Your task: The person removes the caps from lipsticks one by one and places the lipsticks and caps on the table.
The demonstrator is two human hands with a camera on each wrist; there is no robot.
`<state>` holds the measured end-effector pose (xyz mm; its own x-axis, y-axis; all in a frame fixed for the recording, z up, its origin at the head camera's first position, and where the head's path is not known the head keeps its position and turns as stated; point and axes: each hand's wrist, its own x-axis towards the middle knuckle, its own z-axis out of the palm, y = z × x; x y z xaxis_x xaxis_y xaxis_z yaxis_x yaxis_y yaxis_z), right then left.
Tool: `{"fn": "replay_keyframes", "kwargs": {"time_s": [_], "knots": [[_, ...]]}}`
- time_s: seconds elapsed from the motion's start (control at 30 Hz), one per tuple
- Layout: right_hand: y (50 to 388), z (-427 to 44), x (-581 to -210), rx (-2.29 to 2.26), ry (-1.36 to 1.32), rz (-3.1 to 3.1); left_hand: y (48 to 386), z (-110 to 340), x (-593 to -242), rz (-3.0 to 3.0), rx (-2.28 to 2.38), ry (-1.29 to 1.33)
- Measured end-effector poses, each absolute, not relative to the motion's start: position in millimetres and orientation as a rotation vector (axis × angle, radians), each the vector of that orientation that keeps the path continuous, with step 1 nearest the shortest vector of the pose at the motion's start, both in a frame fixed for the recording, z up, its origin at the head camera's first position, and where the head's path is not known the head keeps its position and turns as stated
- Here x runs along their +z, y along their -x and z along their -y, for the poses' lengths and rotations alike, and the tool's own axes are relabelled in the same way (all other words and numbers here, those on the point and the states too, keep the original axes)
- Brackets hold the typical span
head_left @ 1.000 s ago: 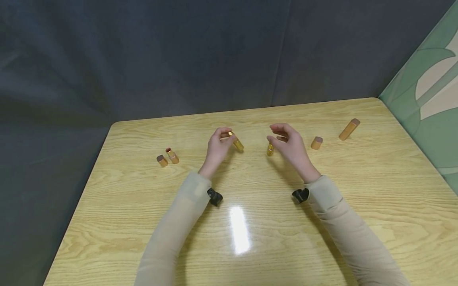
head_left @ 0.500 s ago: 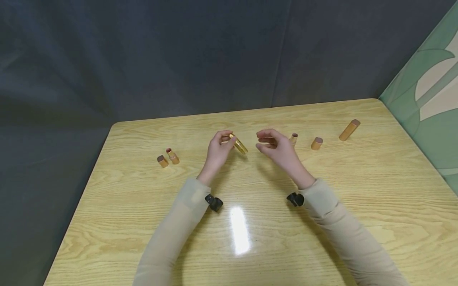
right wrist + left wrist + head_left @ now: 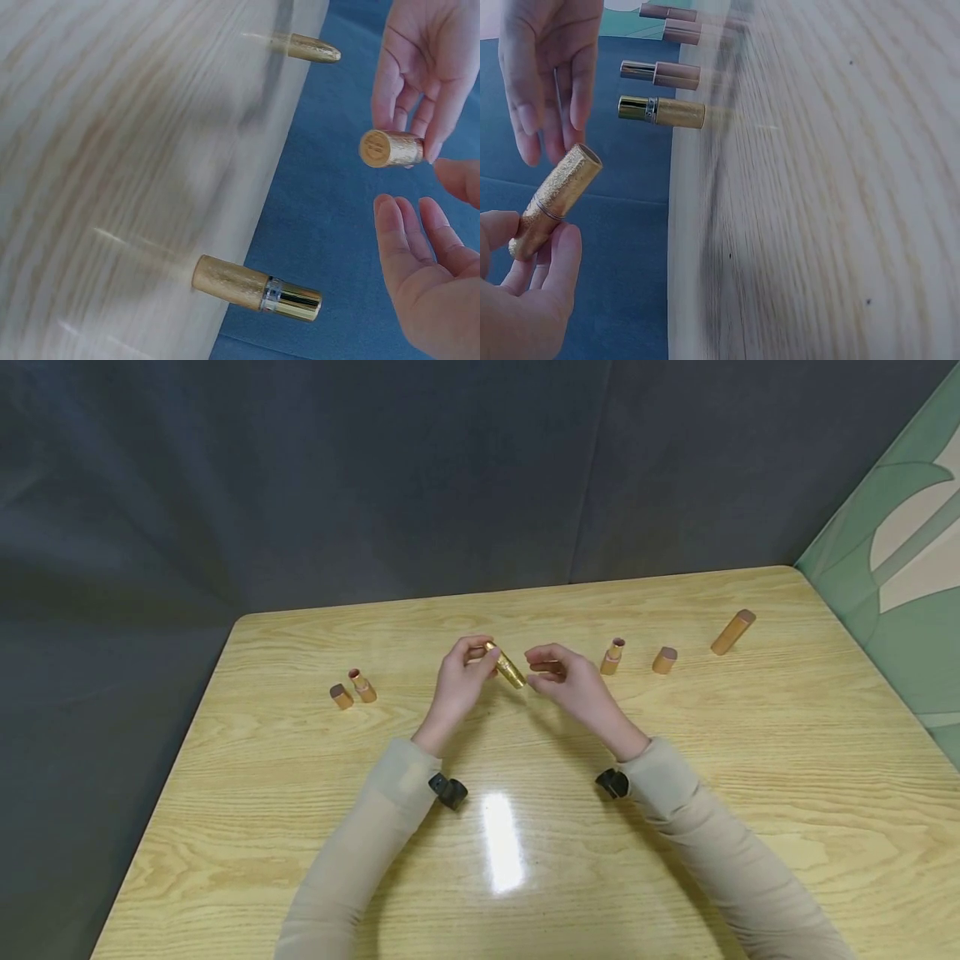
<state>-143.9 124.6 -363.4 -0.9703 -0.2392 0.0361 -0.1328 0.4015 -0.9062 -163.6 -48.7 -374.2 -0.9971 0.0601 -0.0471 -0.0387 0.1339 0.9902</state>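
My left hand (image 3: 459, 681) pinches a gold textured lipstick tube (image 3: 559, 187) between thumb and fingers, tilted above the table. A thin ring circles the tube, and its flat end points toward my right hand (image 3: 573, 683). That hand hovers just right of the tube with loosely bent fingers and holds nothing; the right wrist view shows a small gap between them. An uncapped gold lipstick base (image 3: 255, 289) stands on the table, hidden behind my right hand in the head view. A gold round-tipped cap (image 3: 313, 48) stands near the left hand.
Rightward on the wooden table (image 3: 600, 852) stand an uncapped rose-gold lipstick base (image 3: 612, 657), a cap (image 3: 664, 660) and a taller tube (image 3: 732, 632). Leftward are another cap (image 3: 341, 697) and uncapped base (image 3: 362, 687). A dark curtain (image 3: 450, 485) hangs behind.
My right hand has moved left, from beside the gold base to near the tube's end, uncovering the rose-gold base. The left hand has shifted slightly right and down, still holding the tube.
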Motion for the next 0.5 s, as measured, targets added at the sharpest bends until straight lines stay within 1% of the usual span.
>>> {"fn": "replay_keyframes", "kwargs": {"time_s": [0.5], "knots": [[145.2, -119.7, -371.9, -1.572, 0.372, -2.548, 157.8, 42.4, -371.1, -2.290, 2.018, -0.078]]}}
